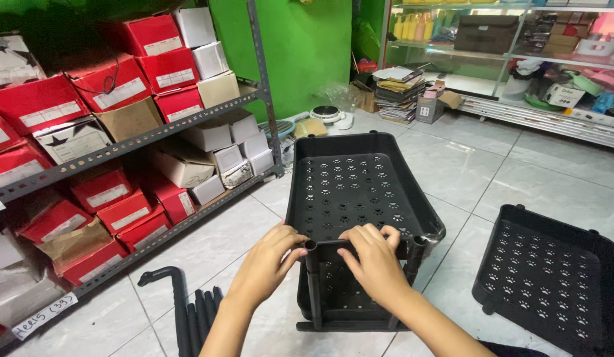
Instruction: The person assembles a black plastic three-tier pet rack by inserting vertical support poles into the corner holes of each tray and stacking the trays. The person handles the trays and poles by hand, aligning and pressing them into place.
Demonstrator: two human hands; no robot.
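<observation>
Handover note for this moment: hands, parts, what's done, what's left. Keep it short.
Left hand: gripping the front left corner of the top black tray, at the upright post.
Right hand: fingers curled over the same tray's front rim.
Parts: the top tray sits on posts above a lower tray, both perforated, standing on the tiled floor. A third matching tray lies loose on the floor to the right. Spare black posts lie on the floor to the left.
Done: two tiers stacked.
Left: third tray and spare posts are unattached; whether the top tray is fully seated cannot be told.
</observation>
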